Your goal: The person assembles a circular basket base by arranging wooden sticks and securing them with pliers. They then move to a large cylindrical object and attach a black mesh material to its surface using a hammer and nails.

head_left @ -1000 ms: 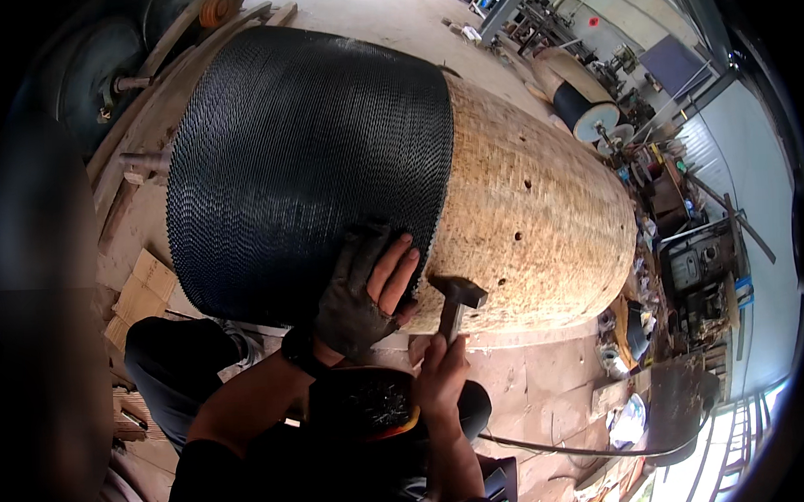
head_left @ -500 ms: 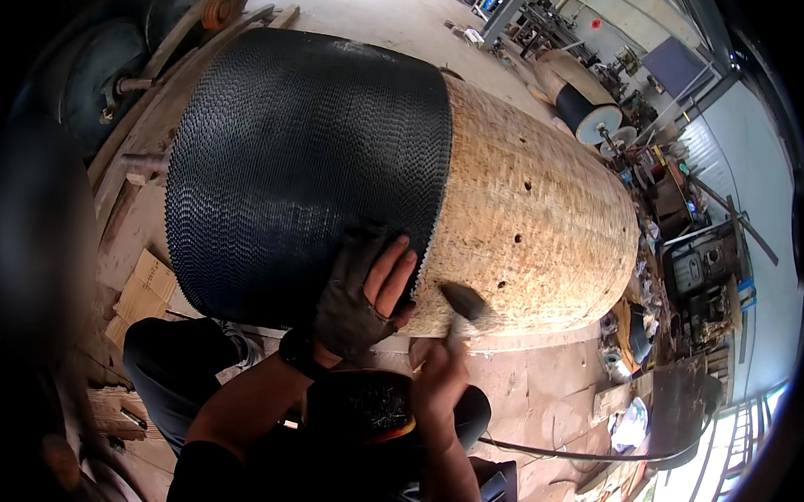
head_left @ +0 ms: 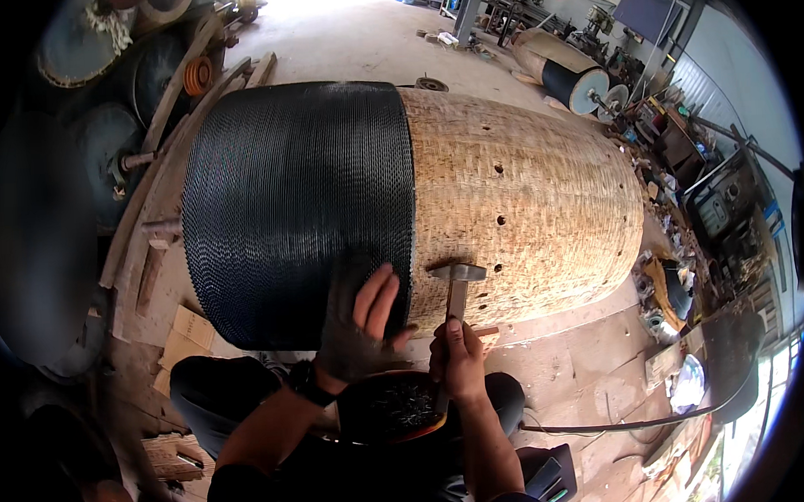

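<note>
A large wooden drum (head_left: 550, 193) lies on its side before me, its left half wrapped in a black ridged covering (head_left: 302, 175). My left hand (head_left: 358, 319), in a dark fingerless glove, lies on the lower right part of the covering near its edge, fingers stretched out. Whether anything small is under those fingertips, I cannot tell. My right hand (head_left: 461, 362) is wrapped round the handle of a hammer (head_left: 460, 274). The hammer's metal head is just right of the covering's edge, in front of the bare wood. Between my knees sits a dark bowl (head_left: 429, 432) of small shiny nails (head_left: 403, 403).
Several dark holes dot the bare wood. Long timbers (head_left: 156, 184) and other drums (head_left: 106, 155) stand at the left. A cardboard piece (head_left: 185, 338) lies on the floor. Clutter and machinery (head_left: 724, 209) line the right wall; another drum (head_left: 582, 87) lies far right.
The hammer, blurred and tilted before, now shows sharply with its handle upright. My left hand stays on the covering near its edge. The whole view has shifted, showing more floor behind the drum.
</note>
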A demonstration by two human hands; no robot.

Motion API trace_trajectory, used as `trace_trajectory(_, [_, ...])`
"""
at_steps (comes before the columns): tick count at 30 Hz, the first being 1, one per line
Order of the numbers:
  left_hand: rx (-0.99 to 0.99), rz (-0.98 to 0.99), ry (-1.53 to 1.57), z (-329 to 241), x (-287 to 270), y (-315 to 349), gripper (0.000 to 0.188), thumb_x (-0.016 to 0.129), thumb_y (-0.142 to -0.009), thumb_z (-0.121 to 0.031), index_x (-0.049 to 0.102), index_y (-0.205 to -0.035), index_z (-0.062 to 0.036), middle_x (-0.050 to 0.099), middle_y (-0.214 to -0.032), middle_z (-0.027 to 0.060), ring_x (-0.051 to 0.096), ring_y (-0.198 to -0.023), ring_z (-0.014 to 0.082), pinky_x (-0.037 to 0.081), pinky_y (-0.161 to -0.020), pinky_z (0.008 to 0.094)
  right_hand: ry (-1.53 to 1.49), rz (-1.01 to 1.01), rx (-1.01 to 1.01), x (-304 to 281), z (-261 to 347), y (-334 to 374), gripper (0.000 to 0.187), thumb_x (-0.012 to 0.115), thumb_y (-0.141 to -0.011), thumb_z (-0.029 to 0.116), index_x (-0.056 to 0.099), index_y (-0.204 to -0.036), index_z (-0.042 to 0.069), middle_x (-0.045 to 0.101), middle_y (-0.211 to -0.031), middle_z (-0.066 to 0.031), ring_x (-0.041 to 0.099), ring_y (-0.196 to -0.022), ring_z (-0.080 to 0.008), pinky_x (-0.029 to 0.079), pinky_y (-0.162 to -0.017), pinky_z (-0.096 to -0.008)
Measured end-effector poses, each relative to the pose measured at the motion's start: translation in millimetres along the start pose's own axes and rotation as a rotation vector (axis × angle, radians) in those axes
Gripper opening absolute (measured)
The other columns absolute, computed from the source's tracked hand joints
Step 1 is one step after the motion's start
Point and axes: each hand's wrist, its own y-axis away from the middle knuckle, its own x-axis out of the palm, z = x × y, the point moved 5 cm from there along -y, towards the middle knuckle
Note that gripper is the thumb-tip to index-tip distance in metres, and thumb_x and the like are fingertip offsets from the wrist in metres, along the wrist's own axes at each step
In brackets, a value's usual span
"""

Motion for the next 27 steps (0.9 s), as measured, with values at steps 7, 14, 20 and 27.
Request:
trace_trajectory(7, [-0.001, 0.402, 0.132, -35, 18, 90, 0.04, 0.076, -0.077, -0.028, 0.065, -0.108, -0.0057, 0.063, -0.102, 0.0086, 0.063, -0.095, 0.029, 0.051, -0.078, 0.0448, -0.039, 0.062, -0.026, 23, 14, -27, 0.042, 0.042, -0.106, 0.049, 0.048, -0.093, 0.009, 0.041, -0.061, 0.0, 0.035, -0.042, -0.0108, 0.031, -0.039, -0.0266])
trace_trajectory(14, [-0.009, 0.549, 0.202, -57, 31, 126, 0.021, 0.073, -0.077, -0.025, 0.061, -0.082, -0.0087, 0.057, -0.084, 0.0081, 0.06, -0.087, 0.0303, 0.051, -0.075, 0.0435, -0.052, 0.111, -0.015, 22, 16, -25, 0.044, 0.044, -0.105, 0.051, 0.048, -0.092, 0.009, 0.042, -0.062, -0.0005, 0.037, -0.041, -0.0099, 0.031, -0.037, -0.0262])
trace_trajectory(20, [0.078, 0.537, 0.134, -57, 40, 129, 0.018, 0.071, -0.08, -0.02, 0.059, -0.086, -0.0081, 0.056, -0.085, 0.0103, 0.06, -0.085, 0.0328, 0.05, -0.074, 0.045, 0.018, 0.026, -0.062, 7, 9, -12, 0.04, 0.046, -0.106, 0.046, 0.048, -0.09, 0.009, 0.04, -0.061, 0.002, 0.036, -0.041, -0.0076, 0.029, -0.036, -0.0249])
trace_trajectory(27, [-0.004, 0.536, 0.115, -63, 31, 128, 0.02, 0.069, -0.085, -0.022, 0.06, -0.092, -0.0069, 0.058, -0.088, 0.0145, 0.061, -0.084, 0.0358, 0.05, -0.072, 0.0468, 0.067, -0.004, -0.008, -9, -11, 2, 0.038, 0.045, -0.107, 0.041, 0.05, -0.092, 0.006, 0.043, -0.062, 0.0012, 0.037, -0.042, -0.0079, 0.032, -0.037, -0.0251])
